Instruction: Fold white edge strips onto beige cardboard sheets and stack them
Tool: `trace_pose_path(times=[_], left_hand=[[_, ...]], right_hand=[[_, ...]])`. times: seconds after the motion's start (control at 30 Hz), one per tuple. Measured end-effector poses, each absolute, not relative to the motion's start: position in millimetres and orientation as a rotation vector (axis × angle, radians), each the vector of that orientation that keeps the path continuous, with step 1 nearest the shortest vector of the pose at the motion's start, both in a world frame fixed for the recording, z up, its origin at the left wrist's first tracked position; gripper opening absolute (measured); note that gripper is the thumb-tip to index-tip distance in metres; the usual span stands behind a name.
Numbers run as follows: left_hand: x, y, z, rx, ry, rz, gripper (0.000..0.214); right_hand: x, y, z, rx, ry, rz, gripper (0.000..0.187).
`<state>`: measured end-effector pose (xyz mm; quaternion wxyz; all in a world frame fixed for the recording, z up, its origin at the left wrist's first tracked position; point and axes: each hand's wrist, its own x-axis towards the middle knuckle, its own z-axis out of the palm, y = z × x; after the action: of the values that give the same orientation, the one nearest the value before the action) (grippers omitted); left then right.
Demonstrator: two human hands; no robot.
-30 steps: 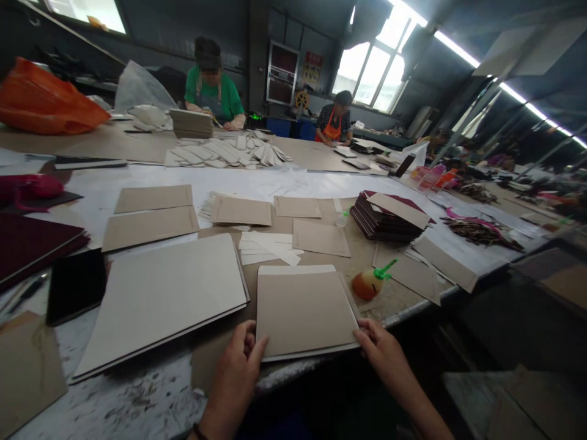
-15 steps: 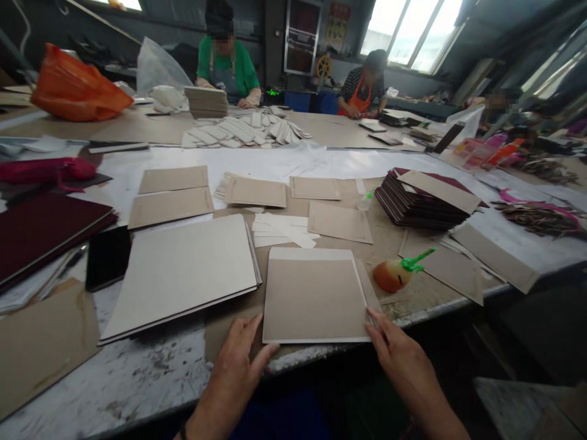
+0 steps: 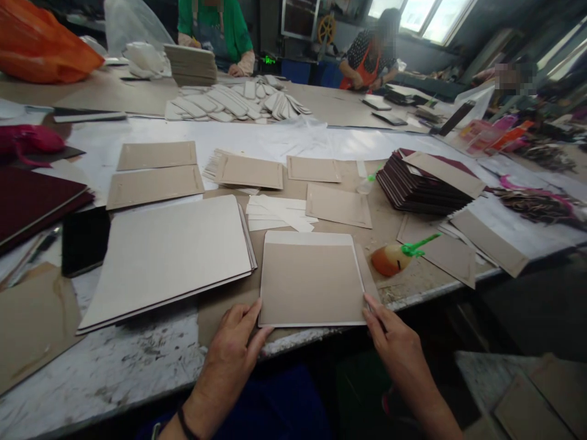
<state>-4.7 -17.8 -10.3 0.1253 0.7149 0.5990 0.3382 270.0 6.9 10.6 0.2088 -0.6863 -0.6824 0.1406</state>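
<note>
A beige cardboard panel [image 3: 312, 284] lies flat at the table's front edge, with a pale strip along its top and right side. Its lower left corner is between the thumb and fingers of my left hand [image 3: 236, 342]. At the lower right corner, my right hand [image 3: 397, 339] pinches the edge, thumb below and fingers on the side. Another beige piece shows partly beneath the panel's right side. To the left rests a stack of large pale boards [image 3: 169, 256]. Just right of the panel is a squat orange-brown bottle [image 3: 385, 261] with a green nozzle.
Behind the panel lie white paper strips [image 3: 275, 211] and several beige cards [image 3: 250, 171]. A stack of maroon folders [image 3: 417, 189] stands at the right, a black phone [image 3: 85, 240] at the left. Two co-workers, one in a green top [image 3: 236, 30], work across the table.
My view has tilted down and shifted slightly, so the scene sits higher in the picture. Both hands stay at the panel's lower corners, the left one a little closer around its corner.
</note>
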Motion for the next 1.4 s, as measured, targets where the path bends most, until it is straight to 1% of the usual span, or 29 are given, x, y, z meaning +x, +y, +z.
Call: trace_pose_path(times=[0.37, 0.73, 0.97, 1.23, 1.4], left_hand=[[-6.4, -17.5, -17.9, 2.149, 1.76, 0.966, 0.043], [-4.3, -16.8, -10.0, 2.095, 1.799, 0.984, 0.04], [-3.9, -13.9, -12.8, 2.081, 1.827, 1.0, 0.038], [-18.7, -9.4, -29.3, 2.332, 1.754, 0.934, 0.045], [-21.2, -6.2, -31.0, 2.397, 1.725, 0.931, 0.04]], right_hand=[[270.0, 2.7, 6.8, -1.903, -1.842, 0.442, 0.041], [270.2, 3.5, 1.9, -1.9, -1.808, 0.402, 0.042], [272.7, 4.2, -3.3, -1.879, -1.761, 0.438, 0.043], [268.0, 3.9, 0.2, -1.855, -1.744, 0.434, 0.041], [266.8, 4.0, 2.0, -1.881, -1.727, 0.455, 0.04]])
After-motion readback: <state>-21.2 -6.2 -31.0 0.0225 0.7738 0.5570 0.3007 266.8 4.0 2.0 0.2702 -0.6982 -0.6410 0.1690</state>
